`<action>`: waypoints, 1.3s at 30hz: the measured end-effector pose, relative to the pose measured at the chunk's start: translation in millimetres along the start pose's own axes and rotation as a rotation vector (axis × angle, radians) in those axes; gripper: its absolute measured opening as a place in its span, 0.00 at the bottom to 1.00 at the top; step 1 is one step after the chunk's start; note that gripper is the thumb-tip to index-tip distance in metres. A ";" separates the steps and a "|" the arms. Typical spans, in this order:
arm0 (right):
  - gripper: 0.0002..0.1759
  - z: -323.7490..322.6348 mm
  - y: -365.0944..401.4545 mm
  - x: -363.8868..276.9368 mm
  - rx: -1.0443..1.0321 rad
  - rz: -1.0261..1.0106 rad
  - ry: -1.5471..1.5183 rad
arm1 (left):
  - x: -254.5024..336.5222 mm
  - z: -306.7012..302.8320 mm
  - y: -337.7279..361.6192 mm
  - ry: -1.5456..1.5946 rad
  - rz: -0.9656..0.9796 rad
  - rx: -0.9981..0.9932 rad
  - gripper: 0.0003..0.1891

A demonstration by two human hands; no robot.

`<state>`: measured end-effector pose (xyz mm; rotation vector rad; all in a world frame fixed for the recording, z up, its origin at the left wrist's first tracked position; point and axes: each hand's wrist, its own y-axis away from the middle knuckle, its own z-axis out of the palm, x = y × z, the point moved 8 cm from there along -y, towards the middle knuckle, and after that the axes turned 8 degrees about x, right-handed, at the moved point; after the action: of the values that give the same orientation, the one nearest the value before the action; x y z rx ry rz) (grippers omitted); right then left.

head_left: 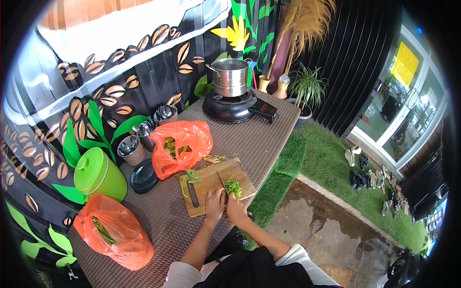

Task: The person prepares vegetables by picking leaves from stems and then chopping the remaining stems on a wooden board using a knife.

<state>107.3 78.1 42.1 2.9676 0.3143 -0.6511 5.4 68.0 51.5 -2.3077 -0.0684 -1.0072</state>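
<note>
On the wooden cutting board [206, 180], my right hand [235, 209] is closed around the hidden handle of a knife, whose thin blade [221, 179] points away from me. Chopped green leaves [233, 187] lie in a small heap just right of the blade. My left hand [214, 203] rests on the board beside the right one, fingers curled; what they grip, if anything, is hidden. A few uncut green stems [191, 177] lie at the board's left, near its slot.
An orange plastic bag [185, 144] of greens sits behind the board; another orange bag [117, 235] stands left. Nearby are a lime-green lidded bucket [102, 175], a black lid [143, 176] and cups of cutlery [130, 149]. A steel pot [230, 79] stands on a black stove [230, 106].
</note>
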 end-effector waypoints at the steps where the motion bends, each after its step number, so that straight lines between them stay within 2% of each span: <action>1: 0.12 -1.4 -7.0 -0.5 0.039 -0.026 -0.002 | 0.0 -1.4 1.2 -0.012 -0.016 0.006 0.11; 6: 0.13 0.7 -11.3 5.4 0.007 -0.081 0.004 | -10.5 -4.5 5.1 -0.035 -0.043 0.081 0.07; 9: 0.13 -0.3 8.7 -3.1 0.020 -0.043 0.029 | -20.2 0.3 1.8 0.127 -0.128 0.046 0.07; 11: 0.13 2.9 8.3 -2.3 -0.007 0.009 0.001 | -32.3 5.8 0.8 0.262 -0.256 0.052 0.08; 14: 0.12 13.5 -11.7 4.0 -0.029 -0.036 -0.005 | -46.2 13.1 -2.2 0.304 -0.319 0.035 0.10; 18: 0.13 5.1 -10.7 2.5 -0.037 -0.079 -0.026 | -55.4 9.7 -7.7 0.302 -0.373 0.080 0.11; 20: 0.13 -4.9 6.9 -2.5 -0.005 -0.046 -0.004 | -62.9 13.8 -6.5 0.247 -0.413 0.017 0.12; 23: 0.14 2.6 12.1 -2.5 -0.056 0.048 -0.017 | -62.5 14.6 -6.7 0.268 -0.399 0.010 0.10; 27: 0.14 5.8 -13.0 3.1 -0.080 0.011 -0.089 | -51.9 9.1 -6.1 0.271 -0.392 -0.014 0.08; 33: 0.16 7.1 12.5 -2.7 -0.047 -0.014 -0.059 | -42.6 3.0 -2.5 0.188 -0.331 -0.006 0.04; 37: 0.18 9.1 -2.3 -4.8 -0.002 -0.050 -0.037 | -19.7 -9.9 -2.9 0.143 -0.105 0.071 0.04; 38: 0.18 8.4 -10.2 -2.7 -0.034 -0.049 -0.058 | -12.2 -13.7 -2.1 0.131 -0.019 0.107 0.04; 39: 0.17 6.7 -14.2 -1.9 -0.064 -0.050 -0.078 | -14.6 -11.8 -1.6 0.131 -0.018 0.105 0.04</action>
<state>99.8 90.8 36.2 2.8738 0.3970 -0.7460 -13.1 65.5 48.5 -2.1453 -0.0864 -1.1336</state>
